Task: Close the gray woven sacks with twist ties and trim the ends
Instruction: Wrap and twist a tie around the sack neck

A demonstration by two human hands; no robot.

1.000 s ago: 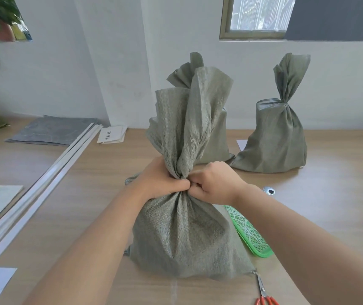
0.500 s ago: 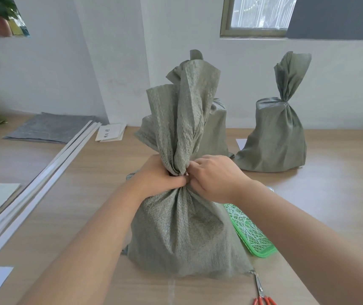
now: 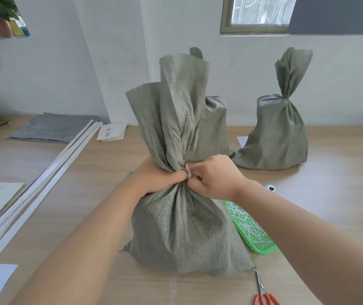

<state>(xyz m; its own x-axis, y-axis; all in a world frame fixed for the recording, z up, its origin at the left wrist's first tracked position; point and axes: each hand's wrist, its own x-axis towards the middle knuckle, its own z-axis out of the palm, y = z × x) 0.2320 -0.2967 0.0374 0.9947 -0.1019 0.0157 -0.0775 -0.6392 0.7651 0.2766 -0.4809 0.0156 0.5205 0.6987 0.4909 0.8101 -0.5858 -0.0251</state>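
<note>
The left hand [image 3: 160, 179] is wrapped tightly round the gathered neck of the near sack [image 3: 182, 234]. The sack stands upright on the counter [image 3: 77, 183], its long axis vertical and its loose top fanning up above the grip. Just right of that hand's thumb, a small twist tie [image 3: 188, 173] juts from the neck; how many turns it has I cannot tell. The right hand [image 3: 215, 177], directly right of the neck, has its fingers curled and pinches the tie's ends, so it seems best placed for further twisting. Right of the sack's base lie a green tray [image 3: 261, 249] and the scissors [image 3: 264, 293], apparently handy to the right hand for trimming.
</note>
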